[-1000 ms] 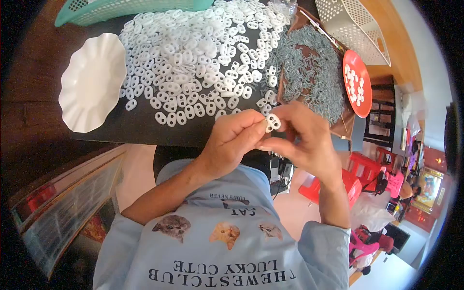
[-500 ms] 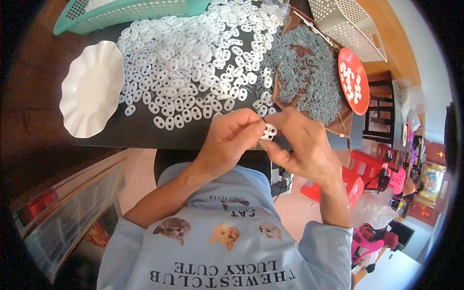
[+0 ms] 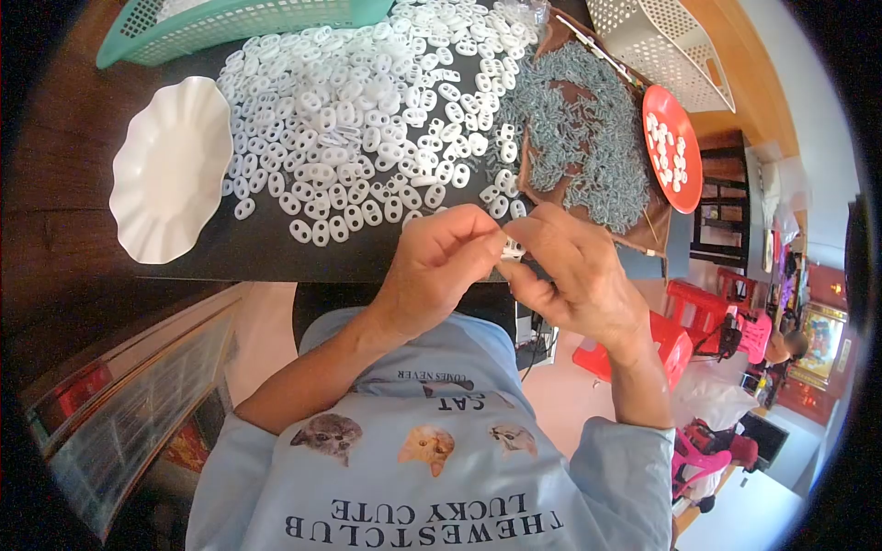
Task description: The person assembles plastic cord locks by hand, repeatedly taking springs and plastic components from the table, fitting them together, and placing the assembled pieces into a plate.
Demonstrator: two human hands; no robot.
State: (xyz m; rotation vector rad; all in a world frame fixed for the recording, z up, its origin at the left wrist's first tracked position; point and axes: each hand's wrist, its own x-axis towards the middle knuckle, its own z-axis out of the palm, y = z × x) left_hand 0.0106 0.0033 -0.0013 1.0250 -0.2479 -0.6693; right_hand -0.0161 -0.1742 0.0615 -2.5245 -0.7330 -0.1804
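Small white oval pieces with two holes are heaped on the dark table. At the table's near edge my left hand pinches a white piece between thumb and forefinger. My right hand closes on the same piece from the other side, its fingertips touching it. The fingers cover most of this piece. Beyond my right hand lies a pile of small grey screw-like parts on a brown cloth.
A white wavy-edged dish stands at the left, a green basket at the back left. A red plate with white pieces and a perforated pale basket are at the right. Red stools stand on the floor.
My right hand's fingers have closed in from a wider spread around the white piece, which now shows less. The view has shifted slightly.
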